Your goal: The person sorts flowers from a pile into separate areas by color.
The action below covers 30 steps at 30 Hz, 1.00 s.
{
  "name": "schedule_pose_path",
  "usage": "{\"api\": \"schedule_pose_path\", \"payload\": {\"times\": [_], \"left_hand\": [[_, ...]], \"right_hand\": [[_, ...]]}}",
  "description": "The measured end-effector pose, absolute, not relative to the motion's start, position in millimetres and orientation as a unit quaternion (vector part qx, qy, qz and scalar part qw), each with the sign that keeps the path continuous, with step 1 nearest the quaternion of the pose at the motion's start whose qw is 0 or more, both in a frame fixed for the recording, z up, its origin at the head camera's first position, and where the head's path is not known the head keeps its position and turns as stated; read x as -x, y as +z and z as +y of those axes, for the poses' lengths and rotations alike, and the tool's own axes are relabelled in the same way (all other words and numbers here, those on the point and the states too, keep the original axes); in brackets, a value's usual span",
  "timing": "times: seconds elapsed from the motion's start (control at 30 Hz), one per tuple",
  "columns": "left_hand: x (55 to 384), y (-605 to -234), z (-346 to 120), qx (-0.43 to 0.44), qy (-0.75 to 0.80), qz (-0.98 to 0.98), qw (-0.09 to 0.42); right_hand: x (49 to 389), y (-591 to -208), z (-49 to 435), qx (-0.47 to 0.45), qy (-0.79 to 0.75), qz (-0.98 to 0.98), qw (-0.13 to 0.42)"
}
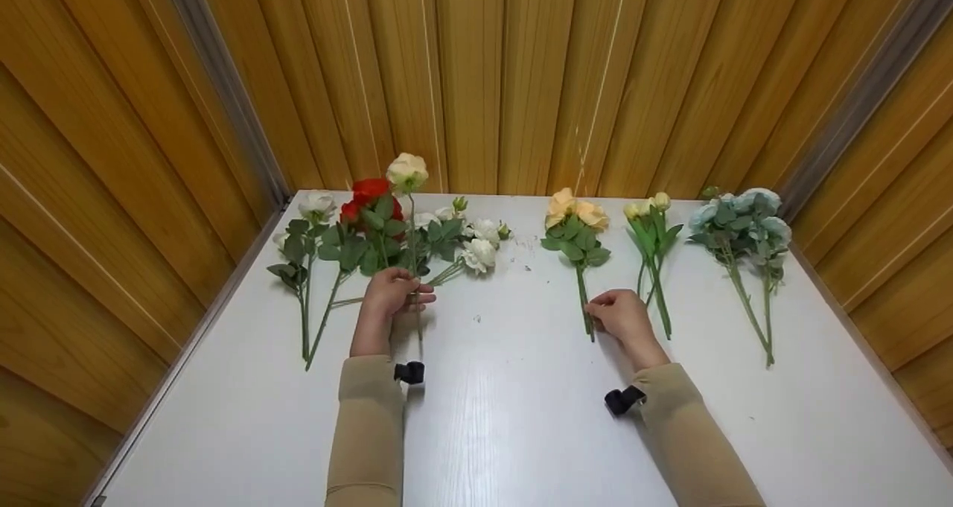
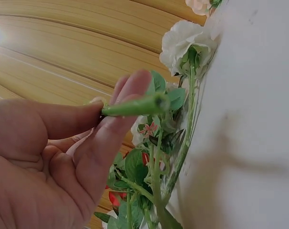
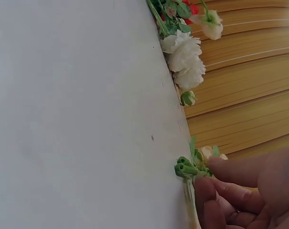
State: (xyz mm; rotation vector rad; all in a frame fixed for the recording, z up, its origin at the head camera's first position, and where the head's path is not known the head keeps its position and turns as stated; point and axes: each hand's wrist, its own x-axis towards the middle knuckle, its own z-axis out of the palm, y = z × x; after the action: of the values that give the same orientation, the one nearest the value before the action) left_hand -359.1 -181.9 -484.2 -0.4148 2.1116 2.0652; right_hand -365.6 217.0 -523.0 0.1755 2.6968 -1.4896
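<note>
Cream flower (image 1: 407, 172), a single full bloom with soft, ruffled petals and a greenish underside, stands upright in the air over the table, just in front of a bunch of red roses (image 1: 371, 190). Its long, thin green stem (image 1: 413, 231) runs down past the leaves of the flowers behind it; the left wrist view shows the stem's blunt end with a dark centre. The person's left hand (image 1: 391, 292) pinches this stem between thumb and fingers, thumb and forefinger closed together on it, while other fingers reach out nearly straight.

Well apart to the right, peach flowers (image 1: 575, 217) lie on the table, their layered heads above broad green leaves. The right hand (image 1: 624, 317) pinches their stems near the lower ends between thumb and forefinger, its other fingers curled.

Around these lie more blooms: at far left a stem of white flowers (image 1: 318, 204), beside the red roses another white bunch (image 1: 479, 255), then pale yellow tulips (image 1: 655, 228) near the right hand, and light blue flowers (image 1: 748, 213) at far right. All rest along the back of the white table (image 1: 506, 432), walled by wood-look panels (image 1: 473, 83). Both arms wear tan sleeves (image 1: 365, 432).
</note>
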Motion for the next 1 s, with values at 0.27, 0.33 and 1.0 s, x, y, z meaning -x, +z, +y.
{"api": "schedule_pose_path", "payload": {"times": [0.27, 0.33, 1.0], "left_hand": [[358, -478, -161, 0.109, 0.695, 0.709, 0.039], [357, -475, -154, 0.102, 0.699, 0.707, 0.031], [339, -474, -64, -0.059, 0.714, 0.695, 0.059]], "right_hand": [[361, -513, 206, -0.042, -0.475, 0.879, 0.017], [359, -510, 202, -0.036, -0.478, 0.877, 0.022], [318, -503, 132, 0.135, -0.546, 0.823, 0.076]]}}
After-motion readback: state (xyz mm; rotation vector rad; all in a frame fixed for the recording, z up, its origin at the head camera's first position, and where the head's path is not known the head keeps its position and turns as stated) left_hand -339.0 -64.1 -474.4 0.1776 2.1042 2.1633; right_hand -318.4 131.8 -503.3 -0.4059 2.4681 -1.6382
